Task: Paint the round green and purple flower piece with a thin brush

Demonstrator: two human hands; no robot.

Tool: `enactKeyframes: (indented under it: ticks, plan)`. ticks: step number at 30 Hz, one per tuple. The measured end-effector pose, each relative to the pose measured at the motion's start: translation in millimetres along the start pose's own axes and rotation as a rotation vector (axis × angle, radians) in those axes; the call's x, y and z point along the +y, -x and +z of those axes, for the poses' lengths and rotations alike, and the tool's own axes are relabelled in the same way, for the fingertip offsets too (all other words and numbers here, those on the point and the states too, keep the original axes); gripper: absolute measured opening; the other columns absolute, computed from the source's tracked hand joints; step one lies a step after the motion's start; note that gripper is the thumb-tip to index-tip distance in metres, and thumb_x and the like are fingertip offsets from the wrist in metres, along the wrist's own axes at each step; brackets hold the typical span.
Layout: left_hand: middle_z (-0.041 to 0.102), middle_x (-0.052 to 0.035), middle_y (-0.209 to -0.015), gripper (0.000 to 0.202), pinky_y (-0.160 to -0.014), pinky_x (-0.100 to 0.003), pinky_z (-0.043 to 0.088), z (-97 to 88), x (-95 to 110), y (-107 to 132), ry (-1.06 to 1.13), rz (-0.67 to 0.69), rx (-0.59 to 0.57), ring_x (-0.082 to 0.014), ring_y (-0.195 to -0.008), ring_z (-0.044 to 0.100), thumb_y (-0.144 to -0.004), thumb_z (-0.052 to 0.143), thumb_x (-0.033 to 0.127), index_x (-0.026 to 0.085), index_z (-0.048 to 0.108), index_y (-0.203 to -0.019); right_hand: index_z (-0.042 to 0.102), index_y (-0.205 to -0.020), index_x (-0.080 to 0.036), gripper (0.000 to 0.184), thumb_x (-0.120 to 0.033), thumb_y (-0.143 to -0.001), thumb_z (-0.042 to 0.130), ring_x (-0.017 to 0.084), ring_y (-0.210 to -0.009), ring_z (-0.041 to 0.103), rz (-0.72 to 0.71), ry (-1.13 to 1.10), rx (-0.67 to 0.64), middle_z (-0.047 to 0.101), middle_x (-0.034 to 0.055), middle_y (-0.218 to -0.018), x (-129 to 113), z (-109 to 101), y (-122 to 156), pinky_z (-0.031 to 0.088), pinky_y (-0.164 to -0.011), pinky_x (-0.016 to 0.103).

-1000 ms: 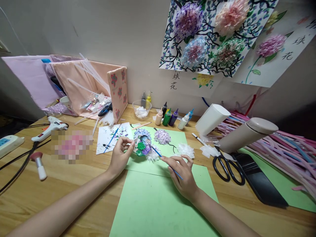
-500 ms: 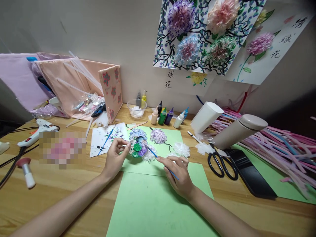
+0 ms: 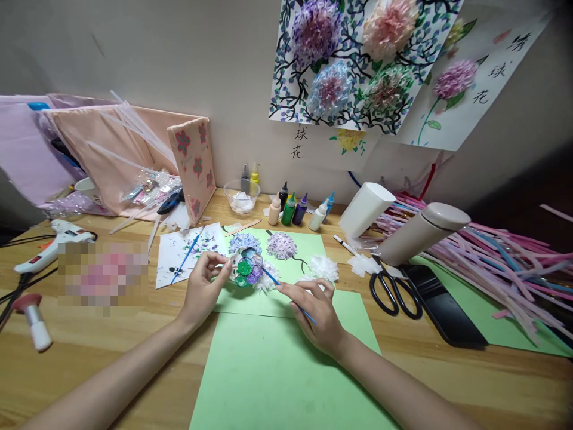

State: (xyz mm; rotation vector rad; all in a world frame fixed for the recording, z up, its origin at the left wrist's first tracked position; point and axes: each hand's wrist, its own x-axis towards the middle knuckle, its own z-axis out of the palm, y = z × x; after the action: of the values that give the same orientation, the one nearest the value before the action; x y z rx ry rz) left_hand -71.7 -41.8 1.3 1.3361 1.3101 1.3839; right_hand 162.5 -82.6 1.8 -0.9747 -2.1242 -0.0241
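My left hand (image 3: 202, 294) pinches the near left rim of a small paint palette (image 3: 244, 269) with green and purple paint in its wells. In my right hand (image 3: 320, 318) is a thin blue paintbrush (image 3: 271, 276), its tip at the purple paint. Under and around the palette lies green paper (image 3: 310, 243) bearing a bluish paper flower (image 3: 245, 240), a pale purple one (image 3: 282, 245) and white ones (image 3: 324, 269). A second blue paintbrush (image 3: 185, 258) rests on a paint-stained white sheet (image 3: 163, 261) to the left.
Several paint bottles (image 3: 289, 210) and a clear bowl (image 3: 242, 197) stand at the back. On the right are black-handled scissors (image 3: 384, 292), a black phone (image 3: 447, 310), a tumbler (image 3: 423, 234) and pipe cleaners (image 3: 505, 269). A glue gun (image 3: 54, 245) lies far left.
The whole view has shifted slightly, so things appear a little further left. Both hands keep their grips, and the brush tip stays at the palette.
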Motion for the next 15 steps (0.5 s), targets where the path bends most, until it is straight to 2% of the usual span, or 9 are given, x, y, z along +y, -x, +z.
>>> enactKeyframes:
  ticks: [15]
  plan:
    - [0.056, 0.0004, -0.081, 0.022, -0.060, -0.021, 0.047, -1.1, -5.9, -0.8, 0.033, -0.005, -0.010, -0.0108, -0.070, 0.057, -0.077, 0.063, 0.035, 0.019, 0.049, -0.084, 0.050, -0.117, -0.027, 0.032, -0.012, -0.090, 0.040, 0.015, -0.088, 0.058, 0.029, 0.000, 0.050, 0.070, -0.0020, -0.104, -0.6, -1.5, 1.1, 0.027, -0.083, 0.035]
